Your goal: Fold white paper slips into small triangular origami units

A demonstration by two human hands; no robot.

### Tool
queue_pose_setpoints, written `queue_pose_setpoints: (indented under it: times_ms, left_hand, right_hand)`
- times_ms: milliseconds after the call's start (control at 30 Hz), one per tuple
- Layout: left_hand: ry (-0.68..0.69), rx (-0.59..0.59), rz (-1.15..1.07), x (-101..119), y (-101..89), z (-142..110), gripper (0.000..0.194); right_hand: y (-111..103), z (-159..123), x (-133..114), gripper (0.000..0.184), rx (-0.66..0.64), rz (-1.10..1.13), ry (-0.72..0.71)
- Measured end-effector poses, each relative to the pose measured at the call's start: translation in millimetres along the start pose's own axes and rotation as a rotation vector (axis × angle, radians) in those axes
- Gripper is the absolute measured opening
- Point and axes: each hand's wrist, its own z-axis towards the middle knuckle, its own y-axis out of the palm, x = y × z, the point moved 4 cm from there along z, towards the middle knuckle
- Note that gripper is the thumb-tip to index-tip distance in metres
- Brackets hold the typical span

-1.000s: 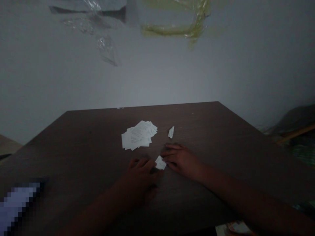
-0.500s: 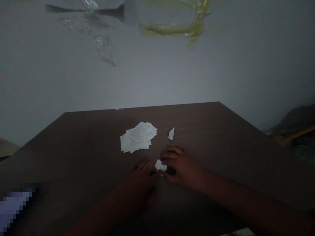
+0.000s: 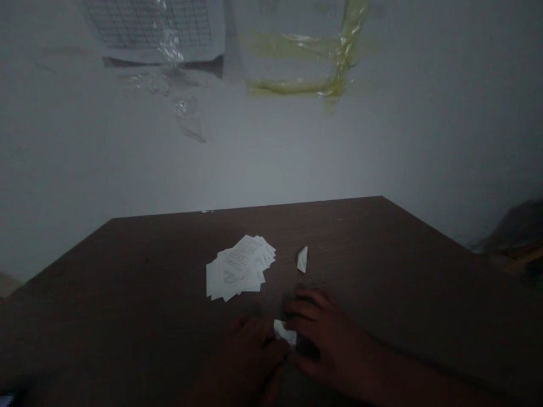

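Note:
A small white piece of paper (image 3: pixel 285 333), partly covered by fingers, lies on the dark wooden table between my hands. My left hand (image 3: pixel 254 350) has its fingers closed on the paper's left and near edge. From the other side, my right hand (image 3: pixel 326 333) grips the right edge between thumb and fingers. Beyond the hands, to the left, is a spread pile of printed paper slips (image 3: pixel 240 268). A small folded paper piece (image 3: pixel 302 259) stands out on the table past my right hand. The light is dim and the fingertips are partly hidden.
The table (image 3: pixel 169 237) meets a pale wall (image 3: pixel 271 152) at its far edge. On the wall hang a gridded sheet (image 3: pixel 148 25) and yellow tape (image 3: pixel 292 87) with clear tape bits. A dark object (image 3: pixel 517 226) is beyond the table's right side.
The view has tilted up, so the table and papers sit lower in frame. My right thumb has come in to the paper's near edge, and less of the paper shows between my hands.

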Motion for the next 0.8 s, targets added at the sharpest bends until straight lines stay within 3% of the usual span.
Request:
queue_pose_setpoints:
  times_ms: [233, 433, 633, 800]
  left_hand:
    - [0.029, 0.045, -0.077, 1, -12.4, 1, 0.041]
    - [0.031, 0.07, -0.118, -3, -26.0, 5, 0.033]
    - [0.011, 0.096, -0.134, -11, -20.1, 10, 0.029]
    - [-0.04, 0.108, -0.017, -11, -14.5, 16, 0.022]
  right_hand:
    - [-8, 8, 4, 0.033, 0.004, 0.065, -0.168]
    - [-8, 15, 13, 0.02, 0.07, 0.005, -0.184]
    - [-12, 17, 13, 0.02, 0.089, -0.021, -0.162]
    - [-4, 14, 8, 0.023, 0.015, 0.016, -0.192]
